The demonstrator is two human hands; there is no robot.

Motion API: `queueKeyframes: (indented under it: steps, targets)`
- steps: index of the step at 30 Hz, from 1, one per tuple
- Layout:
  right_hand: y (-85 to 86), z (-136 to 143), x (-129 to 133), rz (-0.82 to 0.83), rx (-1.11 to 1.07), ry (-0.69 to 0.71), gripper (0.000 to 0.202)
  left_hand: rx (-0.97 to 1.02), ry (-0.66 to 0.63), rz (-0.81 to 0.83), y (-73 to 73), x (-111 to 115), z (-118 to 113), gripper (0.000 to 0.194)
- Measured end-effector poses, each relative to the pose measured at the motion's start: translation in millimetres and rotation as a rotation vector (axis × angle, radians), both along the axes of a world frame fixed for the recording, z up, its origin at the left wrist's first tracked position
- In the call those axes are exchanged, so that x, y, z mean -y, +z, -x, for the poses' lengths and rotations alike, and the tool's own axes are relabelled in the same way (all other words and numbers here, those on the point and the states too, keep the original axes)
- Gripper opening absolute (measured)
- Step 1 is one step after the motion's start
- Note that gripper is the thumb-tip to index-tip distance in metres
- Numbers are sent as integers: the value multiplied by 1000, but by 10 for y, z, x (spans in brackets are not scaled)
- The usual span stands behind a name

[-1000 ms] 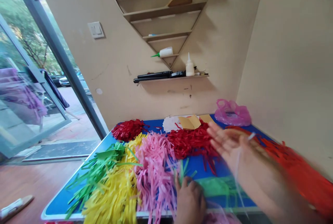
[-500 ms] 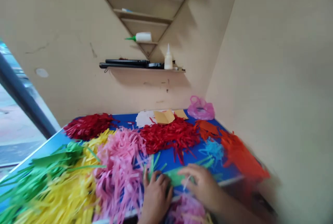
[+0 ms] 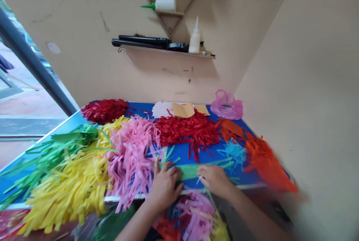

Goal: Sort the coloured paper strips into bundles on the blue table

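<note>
A green fringed paper strip [image 3: 189, 172] lies across the blue table near its front edge, between my hands. My left hand [image 3: 165, 185] rests on its left end, palm down with fingers apart. At the strip's right part, my right hand [image 3: 214, 180] is closed with fingers pinched. A thin white stick-like piece [image 3: 199, 179] pokes out of those fingers; its kind is not clear. Pink paper fringe [image 3: 134, 151] lies just left of my left hand. Below the table edge, between my forearms, hangs a bundle of pink, yellow and red fringe [image 3: 196, 213].
Yellow [image 3: 70, 185] and green fringe [image 3: 64, 144] cover the left side. Red piles [image 3: 187, 130] lie at the back, blue [image 3: 235, 153] and orange fringe [image 3: 265, 162] at right. A pink plastic bag [image 3: 226, 106] sits in the back corner. A wall shelf [image 3: 168, 49] holds a bottle [image 3: 195, 39].
The view has tilted downward, showing more below the table edge. My left hand stays on the strip. My right hand is a little lower on the strip, with its fingers drawn closer together.
</note>
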State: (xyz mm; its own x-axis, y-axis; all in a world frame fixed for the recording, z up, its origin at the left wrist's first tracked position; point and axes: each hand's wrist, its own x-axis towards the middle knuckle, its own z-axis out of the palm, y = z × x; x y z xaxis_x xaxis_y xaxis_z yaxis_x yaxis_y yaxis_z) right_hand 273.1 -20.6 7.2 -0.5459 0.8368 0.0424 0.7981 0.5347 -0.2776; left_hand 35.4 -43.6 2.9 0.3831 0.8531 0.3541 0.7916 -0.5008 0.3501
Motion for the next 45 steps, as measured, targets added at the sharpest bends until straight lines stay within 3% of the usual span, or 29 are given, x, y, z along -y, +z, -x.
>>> queueKeyframes:
  steps: [3,11,15,19,26,35,39,42,45]
  targets:
    - [-81,-63,-66,5,-77,-27,26,-36,-2,-13,-13,-23,10,16]
    - [-240,-53,-61,13,-230,-71,19,-18,-1,-215,-229,-111,80,20]
    - [-170,2,-99,84,-256,-117,21,-32,10,-59,-184,-107,144,15]
    - [-72,73,-148,97,-187,-219,24,-13,88,60,-147,-155,144,23]
    - [-108,201,-194,65,-96,-353,19,-131,176,62,-112,-291,83,30]
    - [-101,233,-261,81,-54,-394,13,-226,195,28,-104,-317,104,29]
    - [-118,254,-249,71,-66,-421,11,-181,163,-100,-150,-303,114,6]
    - [-80,187,-278,18,-82,-436,8,-148,62,-233,-228,-316,139,19]
    - [46,54,-337,-49,-161,-496,10,-90,15,-319,-319,-374,161,17]
